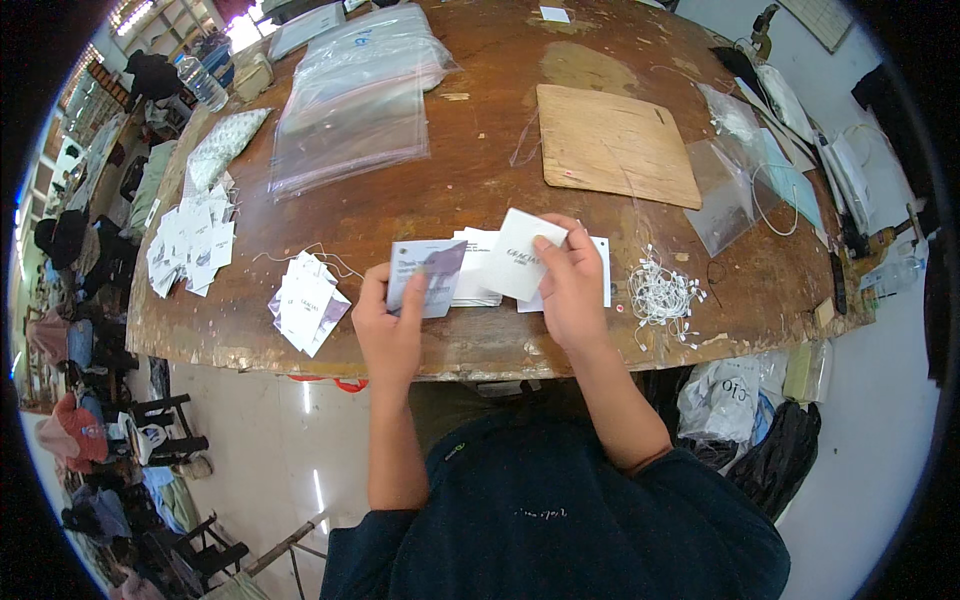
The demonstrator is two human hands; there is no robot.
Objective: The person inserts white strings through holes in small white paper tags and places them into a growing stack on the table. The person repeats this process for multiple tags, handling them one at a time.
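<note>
Between the thumb and fingers of my left hand [392,325] is a purple-grey printed card [432,272]. My right hand [572,285] pinches a white square tag [513,258] with dark print. Both hands are just above the near edge of the table, a small gap between the two pieces. Behind them lies a stack of white cards [477,290], partly covered by my hands; another white card [603,262] shows past my right fingers. To the left sits a small pile of tags with white strings [308,305]. A tangle of white tag strings [662,292] lies to the right.
On the worn wooden table [480,190] a larger heap of tags [195,240] lies far left. Clear plastic bags [350,130] are stacked behind. A wooden board [615,145] lies at back right, near a loose clear bag [715,195]. A water bottle [200,82] stands at the far left edge.
</note>
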